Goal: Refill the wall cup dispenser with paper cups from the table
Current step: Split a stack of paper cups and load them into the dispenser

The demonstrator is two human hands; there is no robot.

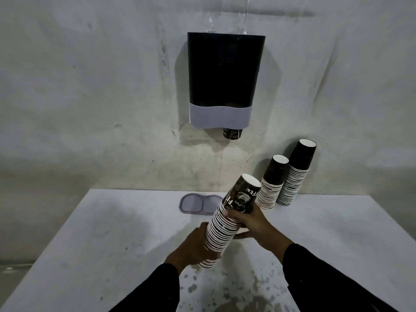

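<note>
Three stacks of paper cups are in my view, all upside down, ribbed with black-and-white rims. Starting at the left, a flat lilac lid [198, 204] with two rounded lobes lies on the white, scuffed table [90, 244] near the wall. Above it hangs the wall dispenser [222, 70], a smooth black tapered shell with a lilac band at its foot and one cup bottom [232, 133] poking out below. My left hand [191, 246] curls around the lower end of the tilted held stack [227, 221], while my right hand [249, 221] grips it higher up, fingers wrapped over the rims; both sleeves are black. The top cup reads "Coffee". Farther right, the middle stack [271, 185] and the tall stack [296, 174] stand by the wall, touching.
</note>
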